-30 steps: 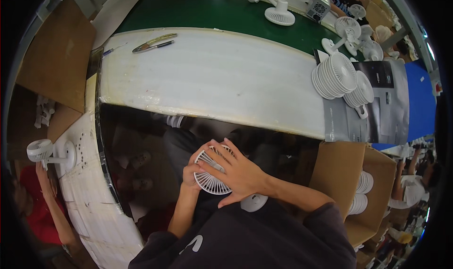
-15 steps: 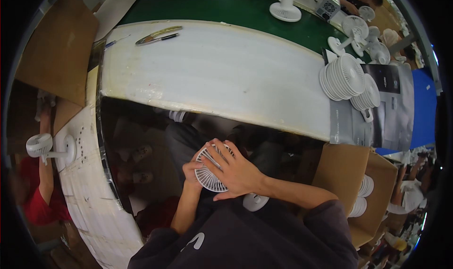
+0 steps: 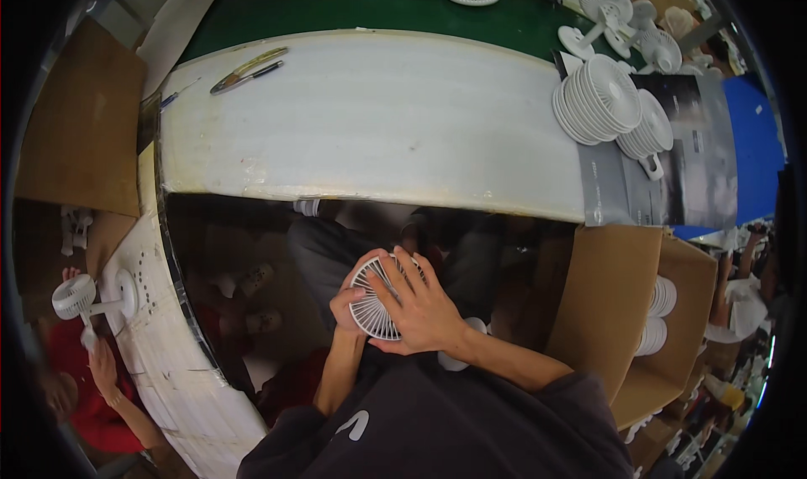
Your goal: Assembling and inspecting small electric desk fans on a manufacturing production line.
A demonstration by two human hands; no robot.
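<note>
Over my lap, both hands hold a small white desk fan by its round, spoked grille [image 3: 371, 315]. My left hand [image 3: 346, 305] is closed round the left edge of the fan head, thumb on the front. Across the grille's right part lies my right hand [image 3: 418, 309], its fingertips at the upper rim and its thumb near the lower rim. Part of a white round piece [image 3: 455, 361], perhaps the fan's base, shows beneath my right wrist. The back of the fan head is hidden.
Ahead stands a white-topped table [image 3: 361, 118] with pliers [image 3: 249, 70] at its left. Stacked white grilles [image 3: 598, 101] sit at its right. A cardboard box [image 3: 601, 302] with white round parts is at my right. At left, a co-worker's hand [image 3: 102, 368] is beside another fan [image 3: 76, 297].
The view has shifted, so the table items appear farther left and higher. My hands keep hold of the fan with little change. At left, the co-worker's hand has come to the other fan.
</note>
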